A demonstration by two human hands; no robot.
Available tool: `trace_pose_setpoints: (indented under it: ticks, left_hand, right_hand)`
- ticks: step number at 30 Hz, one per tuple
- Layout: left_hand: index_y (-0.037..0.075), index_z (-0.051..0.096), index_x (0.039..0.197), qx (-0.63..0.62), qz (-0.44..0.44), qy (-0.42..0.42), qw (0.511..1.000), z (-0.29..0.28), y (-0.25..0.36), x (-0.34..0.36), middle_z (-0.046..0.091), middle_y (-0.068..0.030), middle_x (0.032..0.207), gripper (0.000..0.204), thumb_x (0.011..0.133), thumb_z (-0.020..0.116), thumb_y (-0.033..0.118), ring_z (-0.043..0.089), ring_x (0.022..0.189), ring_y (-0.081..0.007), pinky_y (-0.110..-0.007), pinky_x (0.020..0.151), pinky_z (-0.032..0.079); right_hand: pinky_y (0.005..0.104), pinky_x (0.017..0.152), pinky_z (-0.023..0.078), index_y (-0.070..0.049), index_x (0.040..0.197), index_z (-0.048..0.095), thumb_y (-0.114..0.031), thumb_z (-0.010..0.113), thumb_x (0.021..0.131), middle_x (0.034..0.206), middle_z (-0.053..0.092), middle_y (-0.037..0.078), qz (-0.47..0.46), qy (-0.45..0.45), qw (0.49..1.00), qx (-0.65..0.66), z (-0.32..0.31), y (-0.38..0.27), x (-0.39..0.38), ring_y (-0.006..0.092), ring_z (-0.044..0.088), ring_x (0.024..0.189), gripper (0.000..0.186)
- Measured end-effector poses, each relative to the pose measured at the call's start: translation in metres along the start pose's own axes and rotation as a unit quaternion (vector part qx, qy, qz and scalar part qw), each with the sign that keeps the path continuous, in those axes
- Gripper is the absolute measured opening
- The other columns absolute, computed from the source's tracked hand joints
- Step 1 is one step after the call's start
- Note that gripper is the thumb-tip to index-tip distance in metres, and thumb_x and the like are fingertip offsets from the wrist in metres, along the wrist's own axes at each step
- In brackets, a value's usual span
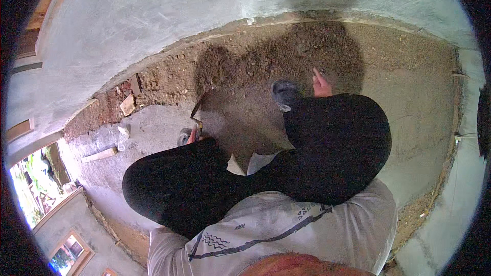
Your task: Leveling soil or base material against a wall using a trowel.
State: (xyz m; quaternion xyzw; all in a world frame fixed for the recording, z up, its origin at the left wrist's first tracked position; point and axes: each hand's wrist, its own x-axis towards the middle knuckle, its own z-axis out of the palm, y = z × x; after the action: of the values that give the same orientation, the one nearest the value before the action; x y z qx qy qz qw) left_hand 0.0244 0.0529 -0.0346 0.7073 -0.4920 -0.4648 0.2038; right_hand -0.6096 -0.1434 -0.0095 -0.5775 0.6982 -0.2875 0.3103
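Note:
I squat in dark trousers. My left hand (191,136) is closed on the handle of a trowel (197,112) beside my left leg; the tool's dark metal end points up toward a band of gravelly soil (255,56). Beyond my right knee, my right hand (321,83) is low over the soil with a finger stretched out, holding nothing visible. A grey shoe (285,94) is between my hands, and smoother grey screed (409,87) spreads to the right.
A curved-looking grey wall (184,0) borders the soil ahead. At left lie a stone chunk (128,105), a wooden strip (99,155) and a crumpled pale bag (123,133), near openings in the wall (71,214). Another wall (465,174) stands at right.

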Motion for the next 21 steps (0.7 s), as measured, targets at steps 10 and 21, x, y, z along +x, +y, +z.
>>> trace_pose_setpoints:
  ticks: [10, 21]
  left_hand:
    - [0.01, 0.034, 0.15, 0.074, 0.039, 0.027, 0.996, 0.0, 0.038, -0.01, 0.068, -0.0208, 0.103, 0.073, 0.093, 0.063, 0.044, 0.066, 0.096, -0.0364, -0.044, 0.082, 0.052]
    - [0.01, 0.035, 0.15, 0.17, 0.083, 0.044, 0.981, -0.004, 0.035, -0.004, 0.068, -0.021, 0.103, 0.074, 0.092, 0.064, 0.045, 0.066, 0.097, -0.0365, -0.044, 0.083, 0.052]
  right_hand:
    - [0.0285, 0.065, 0.046, -0.012, 0.143, 0.05, -0.031, 0.049, 0.104, 0.087, 0.058, 0.004, -0.098, 0.111, 0.985, -0.084, 0.025, 0.035, 0.015, 0.0104, 0.049, 0.065, 0.043]
    - [0.0382, 0.094, 0.048, -0.016, 0.144, 0.049, -0.038, 0.046, 0.104, 0.13, 0.061, 0.021, 0.094, -0.076, 0.99, -0.076, -0.015, -0.044, -0.001, 0.0314, 0.062, 0.118, 0.045]
